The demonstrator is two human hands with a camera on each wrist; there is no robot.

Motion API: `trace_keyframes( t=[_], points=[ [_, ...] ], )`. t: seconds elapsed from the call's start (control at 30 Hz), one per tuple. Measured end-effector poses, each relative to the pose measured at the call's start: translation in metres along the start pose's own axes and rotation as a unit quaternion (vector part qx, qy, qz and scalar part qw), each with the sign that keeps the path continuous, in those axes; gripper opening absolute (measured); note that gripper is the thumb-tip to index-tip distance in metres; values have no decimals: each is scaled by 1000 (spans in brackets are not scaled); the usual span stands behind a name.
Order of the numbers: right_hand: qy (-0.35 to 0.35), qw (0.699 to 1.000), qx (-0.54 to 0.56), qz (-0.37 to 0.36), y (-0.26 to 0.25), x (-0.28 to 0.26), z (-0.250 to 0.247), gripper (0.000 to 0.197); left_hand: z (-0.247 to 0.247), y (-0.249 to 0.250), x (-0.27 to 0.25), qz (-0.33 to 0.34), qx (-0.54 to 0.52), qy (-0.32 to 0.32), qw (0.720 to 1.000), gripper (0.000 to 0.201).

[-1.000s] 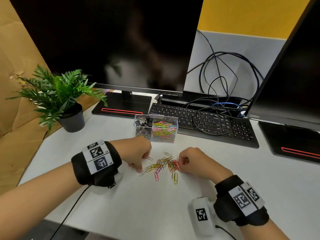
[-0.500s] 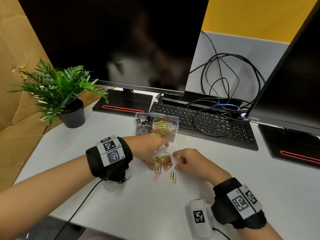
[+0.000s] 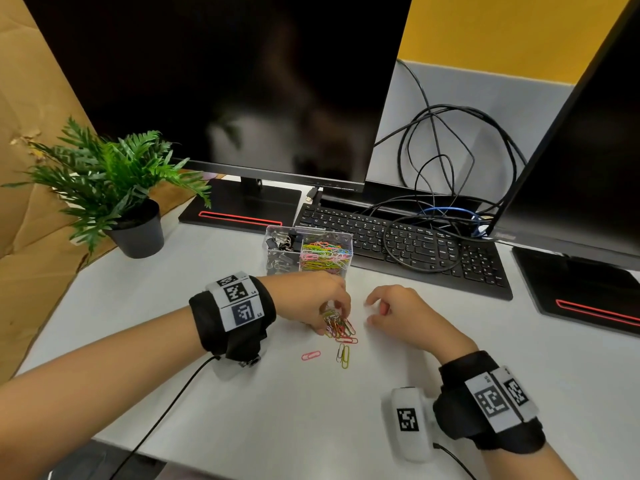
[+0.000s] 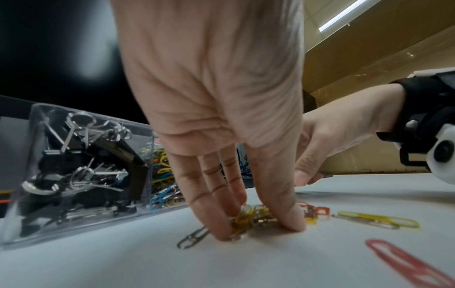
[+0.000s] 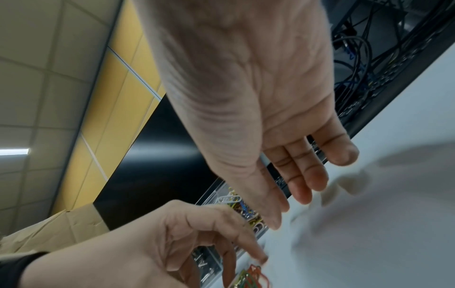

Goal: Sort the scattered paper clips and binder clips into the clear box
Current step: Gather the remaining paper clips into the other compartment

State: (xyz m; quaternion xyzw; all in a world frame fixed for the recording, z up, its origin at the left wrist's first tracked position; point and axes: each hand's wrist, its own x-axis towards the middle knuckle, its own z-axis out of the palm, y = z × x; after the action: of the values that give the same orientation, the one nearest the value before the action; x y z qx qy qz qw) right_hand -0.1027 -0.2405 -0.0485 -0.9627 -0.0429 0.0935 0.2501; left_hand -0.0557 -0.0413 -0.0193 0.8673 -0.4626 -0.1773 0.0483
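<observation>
left hand (image 3: pixel 308 299): fingertips and thumb curling down onto the bunch of paper clips (image 3: pixel 337 325), pinching it against the desk (image 3: pixel 277 410); the left wrist view is showing fingers (image 4: pixel 219 220) on one side of the bunch and the thumb on the other.
right hand (image 3: pixel 398 313): hanging just above the desk beside the bunch, fingers loosely bent and spread, holding nothing; the right wrist view is showing an empty palm (image 5: pixel 283 109).
change, right hand: a second ago it was fisted against the pile's right side; now it is drawing back, with a gap opening between it and the clips.
change, left hand: it has been sliding toward the right, from the pile's left edge to on top of it.
change, paper clips: the loose spread is now bunching tight under the left fingers.
strays: pink clip (image 3: pixel 310 355) and a yellow and silver pair (image 3: pixel 343 355) are lying apart from the bunch, toward the desk's near edge.
clear box (image 3: pixel 273 252): sitting just behind the left hand, in front of the keyboard (image 3: pixel 398 244), toward the desk's far edge; binder clips (image 3: pixel 282 244) filling the left compartment, coloured clips (image 3: pixel 325 256) the right.
surroundings: potted plant (image 3: pixel 114 181) at the desk's far left corner, cables (image 3: pixel 450 161) trailing behind the keyboard.
</observation>
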Motion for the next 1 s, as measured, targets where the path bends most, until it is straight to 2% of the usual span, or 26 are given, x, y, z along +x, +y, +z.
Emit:
trace_keyframes(
  t=[0.17,0.33,0.6,0.8,1.0],
  points=[
    [-32,999,9,11,-5,-1,0,32,1,0,4,9,-1,18,1000,21],
    [-64,998,10,5,-9,-3,-1,42,1,0,4,-10,2,36,999,17],
    [-51,998,21,-40,-20,-6,8,15,-4,-3,-2,-12,-43,66,997,13],
    [-45,997,26,-53,-23,-5,13,14,-28,-9,-12,-22,-92,135,986,11],
    [-52,997,30,-53,-19,-3,15,16,-72,-22,-21,-36,-90,224,970,10]
  ],
)
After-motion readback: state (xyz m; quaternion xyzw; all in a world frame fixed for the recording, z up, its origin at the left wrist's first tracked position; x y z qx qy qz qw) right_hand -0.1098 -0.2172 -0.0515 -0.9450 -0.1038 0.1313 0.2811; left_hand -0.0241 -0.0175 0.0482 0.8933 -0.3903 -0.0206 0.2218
